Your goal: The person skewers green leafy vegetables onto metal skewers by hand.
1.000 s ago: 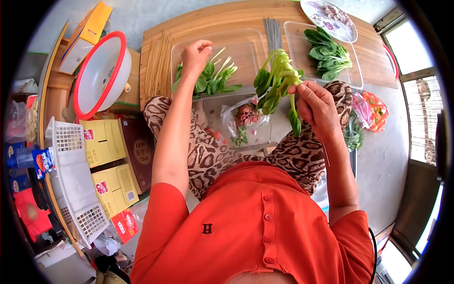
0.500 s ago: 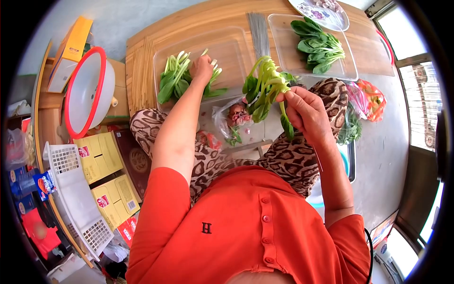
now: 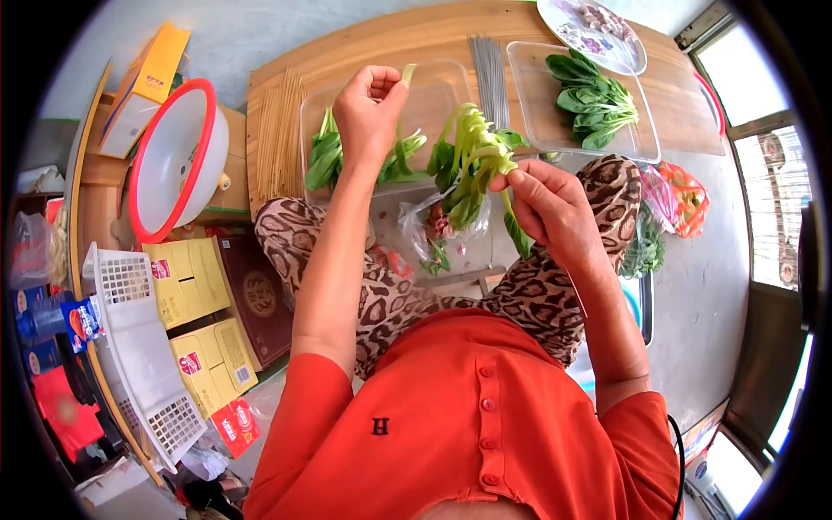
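Note:
My left hand [image 3: 371, 113] is raised over the left clear tray [image 3: 438, 82], fingers closed on a leafy green [image 3: 408, 74] whose pale stalk end sticks up past the fingertips. Behind and beneath it, loose leafy greens [image 3: 324, 160] lie in that tray. In my right hand [image 3: 550, 206] is a bunch of leafy greens [image 3: 472, 156], its pale stalks gathered close together and its leaves hanging down. A thin rod [image 3: 575, 293] shows along the right wrist; the fingers hide how it meets the bunch.
On the wooden table, the right clear tray [image 3: 641, 143] holds bunched greens [image 3: 598, 100]. Metal skewers [image 3: 490, 82] lie between the trays, wooden sticks [image 3: 276, 139] at left. A patterned plate [image 3: 576, 33] stands behind. A red-rimmed basin [image 3: 173, 165] and yellow boxes [image 3: 186, 282] are left.
My left hand has risen out of the left tray's greens, bringing up one stalk. My right hand keeps the bunch in nearly the same place. The whole view has shifted slightly.

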### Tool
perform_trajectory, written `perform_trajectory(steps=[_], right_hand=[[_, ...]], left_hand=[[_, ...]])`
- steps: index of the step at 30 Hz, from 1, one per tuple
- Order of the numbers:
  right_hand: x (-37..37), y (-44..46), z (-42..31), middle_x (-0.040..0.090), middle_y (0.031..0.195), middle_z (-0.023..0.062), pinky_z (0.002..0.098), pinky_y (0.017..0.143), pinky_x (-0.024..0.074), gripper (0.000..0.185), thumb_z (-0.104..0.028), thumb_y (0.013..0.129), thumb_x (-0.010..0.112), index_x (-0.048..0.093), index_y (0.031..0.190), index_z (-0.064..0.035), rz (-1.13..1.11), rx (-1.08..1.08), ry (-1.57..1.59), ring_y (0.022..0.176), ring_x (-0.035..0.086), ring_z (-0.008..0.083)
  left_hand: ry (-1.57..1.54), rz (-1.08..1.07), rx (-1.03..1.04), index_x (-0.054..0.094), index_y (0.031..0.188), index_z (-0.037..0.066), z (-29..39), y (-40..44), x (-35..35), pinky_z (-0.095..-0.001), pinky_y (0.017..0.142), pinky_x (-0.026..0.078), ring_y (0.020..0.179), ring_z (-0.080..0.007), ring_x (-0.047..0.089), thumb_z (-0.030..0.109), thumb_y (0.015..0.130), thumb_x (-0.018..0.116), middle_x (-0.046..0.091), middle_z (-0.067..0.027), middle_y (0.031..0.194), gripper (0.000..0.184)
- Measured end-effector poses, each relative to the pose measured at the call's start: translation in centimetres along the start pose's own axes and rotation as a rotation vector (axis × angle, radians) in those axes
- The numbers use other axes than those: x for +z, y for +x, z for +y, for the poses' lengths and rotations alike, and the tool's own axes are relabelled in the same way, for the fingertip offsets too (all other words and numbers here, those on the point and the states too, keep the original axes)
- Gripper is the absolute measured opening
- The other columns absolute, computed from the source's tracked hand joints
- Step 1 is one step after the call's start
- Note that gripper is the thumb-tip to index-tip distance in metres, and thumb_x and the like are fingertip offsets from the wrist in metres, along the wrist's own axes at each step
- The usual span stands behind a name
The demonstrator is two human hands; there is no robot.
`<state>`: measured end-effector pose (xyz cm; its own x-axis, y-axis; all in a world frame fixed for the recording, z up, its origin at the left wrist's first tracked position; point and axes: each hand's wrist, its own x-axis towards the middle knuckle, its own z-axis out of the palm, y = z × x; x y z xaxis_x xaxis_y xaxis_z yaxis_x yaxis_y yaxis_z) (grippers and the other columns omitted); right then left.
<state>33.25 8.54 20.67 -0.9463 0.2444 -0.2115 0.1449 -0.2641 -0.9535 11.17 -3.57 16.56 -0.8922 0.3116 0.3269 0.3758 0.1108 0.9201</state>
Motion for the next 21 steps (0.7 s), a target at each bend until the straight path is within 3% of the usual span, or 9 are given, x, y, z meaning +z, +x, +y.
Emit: perform_trajectory(steps=[7,9,21], right_hand=[[2.2,-0.2,-1.2,0.036,0.051,-0.0082,0.0191,0.040,0.0189,0.027,-0.023,0.100,0.047,0.062,0.096,-0.0001,-0.058,-0.038,0.020,0.042,0.027,0.0015],[2.2,-0.4,-1.5,0.039,0.052,-0.0079,0.0188,0.042,0.0222,0.026,-0.021,0.099,0.048,0.064,0.095,-0.0001,-0.062,-0.020,0.024,0.044,0.031,0.0017],[3.0,-1.0,-1.9,0.037,0.052,-0.0081,0.0188,0.043,0.0212,0.027,-0.022,0.099,0.048,0.064,0.095,-0.0008,-0.054,-0.019,-0.043,0.045,0.030,0.0013]], left_hand=[[-0.220,-0.032,-0.017,0.062,0.090,0.002,4.4,-2.4,-1.4,-0.0187,0.060,0.044,0.068,-0.0035,0.052,0.002,0.082,0.067,0.060,0.0019,0.080,0.010],[-0.233,-0.039,-0.011,0.062,0.091,0.002,4.7,-2.7,-1.6,-0.0187,0.060,0.044,0.067,-0.0035,0.052,0.002,0.082,0.066,0.060,0.0018,0.079,0.009],[-0.281,-0.063,0.018,0.062,0.092,0.001,4.7,-3.3,-2.4,-0.0186,0.061,0.045,0.069,-0.0036,0.054,0.002,0.083,0.066,0.060,0.0014,0.080,0.010]])
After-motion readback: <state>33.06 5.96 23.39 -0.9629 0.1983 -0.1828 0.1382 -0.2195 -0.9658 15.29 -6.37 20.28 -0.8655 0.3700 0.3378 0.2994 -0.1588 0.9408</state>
